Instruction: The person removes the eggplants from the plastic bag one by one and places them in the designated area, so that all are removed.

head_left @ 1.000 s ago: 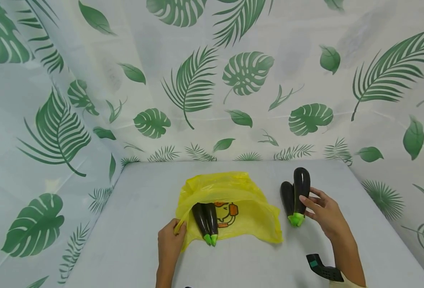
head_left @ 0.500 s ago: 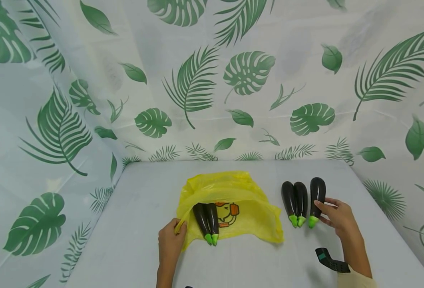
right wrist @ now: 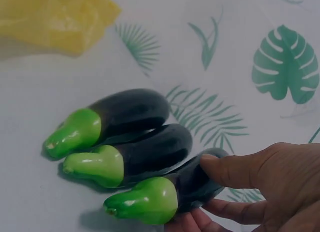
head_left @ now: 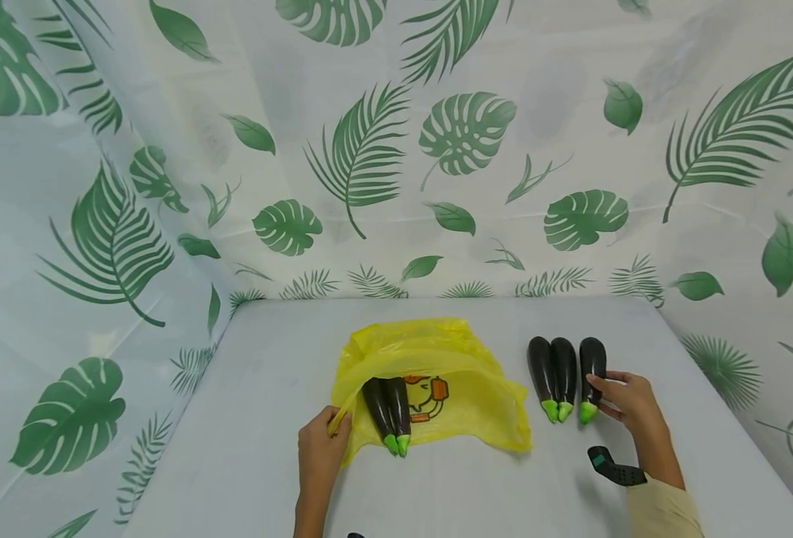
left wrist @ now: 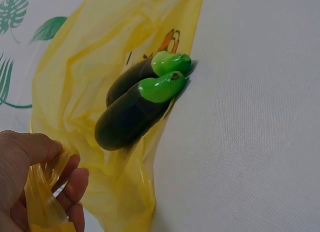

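Left fingers (left wrist: 76, 184), nearly together, pinch a thin yellow plastic bag (head_left: 430, 344) printed with an orange-and-black cartoon (head_left: 426, 397). Right fingers (right wrist: 232, 170), parted by its thickness, grip a glossy black, green-capped eggplant (right wrist: 172, 192)

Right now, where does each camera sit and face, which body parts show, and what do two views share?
Head: on the head, facing forward and down at the table; left hand, right hand and both forearms show.
Left wrist: on that wrist, facing the yellow bag and two eggplants; the left hand shows.
Right wrist: on that wrist, facing three eggplants; the right hand shows.
Shared by head and right wrist: those three eggplants.
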Available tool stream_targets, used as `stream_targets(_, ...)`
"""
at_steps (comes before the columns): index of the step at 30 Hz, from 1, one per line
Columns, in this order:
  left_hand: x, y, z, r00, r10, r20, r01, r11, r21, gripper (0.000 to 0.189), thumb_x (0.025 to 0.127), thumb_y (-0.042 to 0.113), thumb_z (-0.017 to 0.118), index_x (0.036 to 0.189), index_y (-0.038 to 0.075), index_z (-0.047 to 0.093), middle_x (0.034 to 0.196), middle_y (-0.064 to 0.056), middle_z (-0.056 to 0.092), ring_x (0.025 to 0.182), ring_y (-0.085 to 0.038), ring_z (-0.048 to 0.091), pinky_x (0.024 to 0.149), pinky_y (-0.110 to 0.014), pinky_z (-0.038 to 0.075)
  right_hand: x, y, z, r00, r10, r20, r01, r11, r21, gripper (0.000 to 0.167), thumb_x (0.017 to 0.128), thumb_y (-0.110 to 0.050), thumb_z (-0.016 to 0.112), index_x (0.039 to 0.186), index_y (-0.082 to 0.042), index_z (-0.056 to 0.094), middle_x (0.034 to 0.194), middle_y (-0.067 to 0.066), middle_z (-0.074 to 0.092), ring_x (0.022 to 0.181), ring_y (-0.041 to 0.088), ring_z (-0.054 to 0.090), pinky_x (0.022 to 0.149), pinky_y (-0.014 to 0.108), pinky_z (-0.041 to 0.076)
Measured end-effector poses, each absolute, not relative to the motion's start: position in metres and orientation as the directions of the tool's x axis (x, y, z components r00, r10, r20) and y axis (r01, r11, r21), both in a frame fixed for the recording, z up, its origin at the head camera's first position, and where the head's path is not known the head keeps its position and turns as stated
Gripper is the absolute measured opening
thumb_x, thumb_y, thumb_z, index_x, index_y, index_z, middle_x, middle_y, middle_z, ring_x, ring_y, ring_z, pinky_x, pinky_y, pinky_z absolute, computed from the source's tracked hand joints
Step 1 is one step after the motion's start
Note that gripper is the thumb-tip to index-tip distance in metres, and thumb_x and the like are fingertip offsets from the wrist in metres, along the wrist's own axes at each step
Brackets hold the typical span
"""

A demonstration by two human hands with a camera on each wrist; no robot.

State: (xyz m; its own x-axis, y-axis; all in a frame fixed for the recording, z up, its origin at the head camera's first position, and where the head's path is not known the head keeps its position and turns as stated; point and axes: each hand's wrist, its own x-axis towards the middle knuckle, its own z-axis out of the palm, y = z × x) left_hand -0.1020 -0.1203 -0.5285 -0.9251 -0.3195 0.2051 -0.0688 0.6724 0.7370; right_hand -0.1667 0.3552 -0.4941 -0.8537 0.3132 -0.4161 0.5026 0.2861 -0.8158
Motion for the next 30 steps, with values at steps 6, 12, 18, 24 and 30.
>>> stream_targets(6,-0.102,-0.121,-0.529,-0.924,-0.325,0.203,-0.073,0.670,0.739,0.008,0.086,0.016,0.073,0.086,0.008,0.071,0.072,-0.001,0.065,0.060,-0.009,0.046,0.054,-0.021,0.038,-0.176,0.360,-0.509,-0.846,0.317,-0.429,0.517,0.294,-0.804,0.077,0.096,-0.030,0.058,0.146,0.017,0.020,0.140,0.039,0.033,0.125,0.048,0.043,0.072,0.030,0.057)
stream_targets(12,-0.102,-0.122,-0.529,-0.921,-0.329,0.209,-0.070,0.667,0.742,0.008,0.085,0.015,0.073,0.086,0.008,0.071,0.072,-0.001,0.065,0.060,-0.009,0.046,0.055,-0.021,0.039,-0.178,0.361,-0.518,-0.846,0.319,-0.428,0.516,0.283,-0.809,0.076,0.095,-0.027,0.061,0.144,0.017,0.023,0.138,0.038,0.037,0.121,0.046,0.047,0.070,0.028,0.056)
stream_targets(18,-0.103,-0.123,-0.529,-0.920,-0.332,0.209,-0.070,0.663,0.745,0.007,0.086,0.014,0.073,0.086,0.008,0.071,0.069,0.000,0.063,0.059,-0.008,0.045,0.054,-0.021,0.038,-0.176,0.356,-0.517,-0.845,0.333,-0.418,0.513,0.287,-0.809,0.075,0.095,-0.030,0.060,0.143,0.017,0.026,0.138,0.037,0.038,0.124,0.047,0.045,0.072,0.030,0.055)
stream_targets(24,-0.103,-0.122,-0.529,-0.919,-0.329,0.218,-0.064,0.670,0.740,0.006,0.085,0.013,0.074,0.085,0.008,0.071,0.070,0.000,0.064,0.060,-0.007,0.045,0.054,-0.021,0.038,-0.170,0.351,-0.514,-0.841,0.369,-0.395,0.509,0.293,-0.809,0.076,0.095,-0.034,0.059,0.144,0.015,0.027,0.140,0.037,0.038,0.125,0.046,0.045,0.073,0.029,0.056)
stream_targets(30,-0.102,-0.122,-0.530,-0.918,-0.327,0.224,-0.057,0.668,0.742,0.006,0.085,0.013,0.073,0.085,0.008,0.071,0.070,0.000,0.064,0.059,-0.007,0.045,0.053,-0.021,0.038,-0.165,0.349,-0.515,-0.846,0.379,-0.374,0.494,0.295,-0.818,0.074,0.095,-0.033,0.059,0.143,0.015,0.030,0.140,0.037,0.038,0.122,0.044,0.048,0.072,0.026,0.056)
